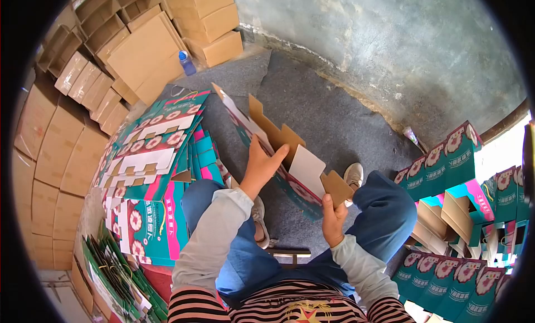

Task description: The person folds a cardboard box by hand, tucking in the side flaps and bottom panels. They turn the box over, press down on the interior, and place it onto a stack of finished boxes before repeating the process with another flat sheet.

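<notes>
A partly folded cardboard gift box (298, 190) stands between my knees, its printed teal and pink side facing me and its brown and white flaps sticking up. My left hand (263, 166) grips the box's upper edge, with the thumb over the rim and the fingers on the printed side. At the near right corner, my right hand (334, 220) pinches the box edge beside a brown flap (336, 186). Left of my knees lies a tall pile of flat printed box blanks (161, 150).
Brown cartons (61, 167) are stacked along the left. A blue water bottle (187, 63) stands near more cartons at the back. Assembled printed boxes (446, 161) line the right side. Green folded blanks (120, 281) lie at lower left. A concrete wall (379, 44) rises behind.
</notes>
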A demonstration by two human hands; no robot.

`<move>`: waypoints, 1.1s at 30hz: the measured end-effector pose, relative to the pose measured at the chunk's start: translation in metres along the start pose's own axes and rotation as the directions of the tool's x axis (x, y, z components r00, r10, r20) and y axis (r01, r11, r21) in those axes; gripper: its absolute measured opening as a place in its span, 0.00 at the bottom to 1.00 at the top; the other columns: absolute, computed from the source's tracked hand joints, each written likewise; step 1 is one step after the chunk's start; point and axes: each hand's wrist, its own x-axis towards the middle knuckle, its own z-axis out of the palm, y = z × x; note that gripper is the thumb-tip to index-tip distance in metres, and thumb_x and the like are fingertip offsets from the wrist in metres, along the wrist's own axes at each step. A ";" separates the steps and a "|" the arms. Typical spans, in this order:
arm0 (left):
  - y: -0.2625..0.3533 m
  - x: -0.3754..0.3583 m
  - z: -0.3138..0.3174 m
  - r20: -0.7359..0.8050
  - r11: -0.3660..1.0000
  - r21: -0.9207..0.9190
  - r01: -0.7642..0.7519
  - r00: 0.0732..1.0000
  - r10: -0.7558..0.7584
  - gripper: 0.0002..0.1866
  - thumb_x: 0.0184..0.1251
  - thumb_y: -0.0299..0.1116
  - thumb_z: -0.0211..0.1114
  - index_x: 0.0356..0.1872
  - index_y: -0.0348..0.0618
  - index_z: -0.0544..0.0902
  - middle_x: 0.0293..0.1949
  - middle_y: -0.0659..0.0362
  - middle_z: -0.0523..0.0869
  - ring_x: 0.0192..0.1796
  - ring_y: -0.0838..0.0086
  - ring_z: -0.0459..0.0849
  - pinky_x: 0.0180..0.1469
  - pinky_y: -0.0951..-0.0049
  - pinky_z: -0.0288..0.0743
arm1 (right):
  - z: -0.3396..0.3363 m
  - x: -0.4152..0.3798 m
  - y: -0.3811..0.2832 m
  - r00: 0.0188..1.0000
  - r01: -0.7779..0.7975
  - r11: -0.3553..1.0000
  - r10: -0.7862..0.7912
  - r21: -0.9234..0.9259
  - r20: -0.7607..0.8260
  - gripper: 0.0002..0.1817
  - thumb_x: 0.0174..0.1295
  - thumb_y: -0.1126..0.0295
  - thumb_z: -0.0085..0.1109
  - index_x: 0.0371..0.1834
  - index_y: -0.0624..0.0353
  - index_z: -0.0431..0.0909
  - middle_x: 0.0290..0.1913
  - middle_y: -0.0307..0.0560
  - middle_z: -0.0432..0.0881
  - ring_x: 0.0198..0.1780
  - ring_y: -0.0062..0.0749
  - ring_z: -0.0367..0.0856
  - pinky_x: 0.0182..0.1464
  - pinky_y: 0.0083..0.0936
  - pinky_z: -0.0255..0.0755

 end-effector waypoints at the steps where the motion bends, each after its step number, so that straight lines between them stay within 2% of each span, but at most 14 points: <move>1: -0.018 -0.002 0.005 -0.026 0.999 0.042 -0.015 1.000 0.016 0.37 0.58 0.42 0.65 0.59 0.22 0.62 0.57 0.37 0.71 0.62 0.52 0.71 0.64 0.60 0.63 | -0.001 -0.005 0.004 0.997 -0.078 0.996 0.079 0.053 -0.010 0.15 0.69 0.63 0.53 0.47 0.65 0.78 0.42 0.39 0.79 0.44 0.19 0.74 0.47 0.21 0.68; 2: -0.030 -0.004 0.010 -0.052 0.996 0.086 -0.031 0.998 0.035 0.35 0.57 0.39 0.64 0.59 0.22 0.62 0.57 0.36 0.71 0.63 0.50 0.69 0.65 0.58 0.62 | -0.001 -0.006 0.005 0.988 -0.153 0.982 0.155 0.108 -0.015 0.15 0.69 0.63 0.53 0.48 0.66 0.78 0.43 0.39 0.80 0.45 0.19 0.74 0.48 0.21 0.68; 4: 0.000 -0.016 0.009 -0.056 0.984 0.164 -0.064 0.996 0.074 0.30 0.53 0.29 0.57 0.59 0.26 0.63 0.57 0.34 0.68 0.63 0.42 0.65 0.67 0.55 0.57 | -0.004 -0.003 0.001 0.996 -0.093 0.984 0.092 0.151 0.014 0.16 0.69 0.63 0.53 0.49 0.65 0.78 0.42 0.38 0.80 0.43 0.20 0.75 0.46 0.20 0.69; 9: -0.020 -0.034 0.004 -0.012 0.969 0.239 -0.054 0.998 0.059 0.29 0.52 0.26 0.54 0.58 0.28 0.65 0.58 0.34 0.67 0.61 0.40 0.65 0.66 0.57 0.59 | -0.016 0.008 -0.001 0.984 -0.168 0.925 0.180 0.341 -0.003 0.16 0.69 0.64 0.55 0.50 0.65 0.77 0.45 0.38 0.80 0.45 0.19 0.75 0.49 0.19 0.68; 13: -0.009 -0.058 0.000 -0.028 0.956 0.295 -0.008 0.999 0.017 0.27 0.53 0.27 0.54 0.57 0.28 0.66 0.52 0.35 0.73 0.56 0.40 0.71 0.62 0.58 0.65 | -0.026 0.000 -0.017 0.993 -0.117 0.976 0.114 0.185 0.029 0.14 0.69 0.66 0.54 0.51 0.65 0.76 0.46 0.37 0.79 0.46 0.18 0.75 0.48 0.18 0.69; 17: -0.023 -0.058 -0.011 0.048 0.953 0.271 0.138 0.987 -0.156 0.20 0.56 0.30 0.55 0.49 0.27 0.72 0.39 0.35 0.79 0.46 0.41 0.78 0.50 0.56 0.72 | -0.035 -0.014 -0.020 0.978 -0.082 0.996 0.085 -0.024 0.189 0.19 0.71 0.65 0.49 0.59 0.67 0.70 0.53 0.45 0.77 0.56 0.27 0.73 0.56 0.22 0.66; 19: -0.017 -0.057 -0.017 0.071 0.934 0.338 0.115 0.987 -0.148 0.17 0.58 0.31 0.55 0.44 0.27 0.74 0.34 0.36 0.81 0.42 0.42 0.80 0.45 0.56 0.74 | -0.036 -0.019 -0.029 0.955 0.016 0.994 0.017 -0.109 0.295 0.24 0.72 0.62 0.47 0.65 0.68 0.65 0.59 0.52 0.74 0.61 0.33 0.71 0.61 0.26 0.63; 20: -0.018 -0.057 -0.018 0.055 0.952 0.304 0.043 0.997 -0.063 0.14 0.60 0.31 0.56 0.40 0.28 0.75 0.35 0.36 0.81 0.41 0.43 0.81 0.42 0.55 0.73 | -0.042 -0.017 -0.036 0.902 0.128 0.980 -0.051 -0.154 0.428 0.30 0.72 0.56 0.43 0.69 0.68 0.58 0.65 0.58 0.68 0.67 0.42 0.66 0.67 0.31 0.57; 23: 0.003 -0.059 -0.019 -0.002 0.961 0.273 -0.048 0.999 0.051 0.13 0.63 0.31 0.55 0.42 0.30 0.75 0.35 0.38 0.82 0.41 0.43 0.81 0.42 0.55 0.73 | -0.058 -0.009 -0.062 0.731 0.305 0.952 -0.239 0.008 0.639 0.34 0.71 0.50 0.42 0.69 0.68 0.57 0.65 0.59 0.68 0.67 0.47 0.67 0.67 0.35 0.57; 24: 0.001 -0.057 -0.020 0.006 0.957 0.277 -0.085 0.996 0.087 0.13 0.65 0.32 0.55 0.42 0.30 0.75 0.34 0.38 0.82 0.40 0.44 0.81 0.41 0.56 0.73 | -0.062 -0.003 -0.068 0.737 0.206 0.973 -0.223 0.101 0.638 0.32 0.69 0.52 0.47 0.68 0.66 0.61 0.65 0.56 0.68 0.66 0.45 0.67 0.65 0.37 0.59; 27: 0.004 -0.051 -0.020 0.056 0.951 0.286 -0.114 0.993 0.103 0.13 0.67 0.33 0.56 0.42 0.31 0.76 0.34 0.39 0.82 0.39 0.44 0.81 0.40 0.58 0.73 | -0.073 0.046 -0.105 0.822 0.278 0.935 -0.114 -0.219 0.559 0.30 0.63 0.56 0.58 0.64 0.62 0.67 0.65 0.55 0.69 0.65 0.47 0.68 0.63 0.35 0.63; 29: 0.010 -0.050 -0.018 0.121 0.931 0.346 -0.115 0.990 0.078 0.14 0.67 0.35 0.57 0.42 0.31 0.76 0.33 0.40 0.82 0.37 0.46 0.81 0.39 0.59 0.73 | -0.062 0.089 -0.127 0.705 0.693 0.580 -0.419 -0.429 0.573 0.29 0.54 0.64 0.67 0.60 0.59 0.72 0.62 0.54 0.71 0.63 0.48 0.70 0.61 0.34 0.67; 30: 0.013 -0.048 -0.016 0.158 0.919 0.375 -0.121 0.985 0.065 0.14 0.68 0.35 0.57 0.41 0.31 0.76 0.32 0.40 0.82 0.35 0.47 0.81 0.38 0.60 0.73 | -0.051 0.106 -0.151 0.603 0.795 0.420 -0.480 -0.436 0.637 0.30 0.51 0.67 0.68 0.59 0.59 0.72 0.60 0.54 0.72 0.62 0.47 0.70 0.61 0.35 0.67; 33: 0.022 -0.046 -0.005 0.272 0.955 0.274 -0.115 0.962 0.038 0.15 0.68 0.37 0.58 0.40 0.32 0.76 0.30 0.42 0.81 0.32 0.54 0.81 0.37 0.62 0.72 | -0.011 0.148 -0.173 0.273 0.954 0.019 -0.465 -0.299 0.842 0.29 0.46 0.68 0.69 0.55 0.58 0.74 0.56 0.50 0.75 0.61 0.44 0.71 0.59 0.38 0.69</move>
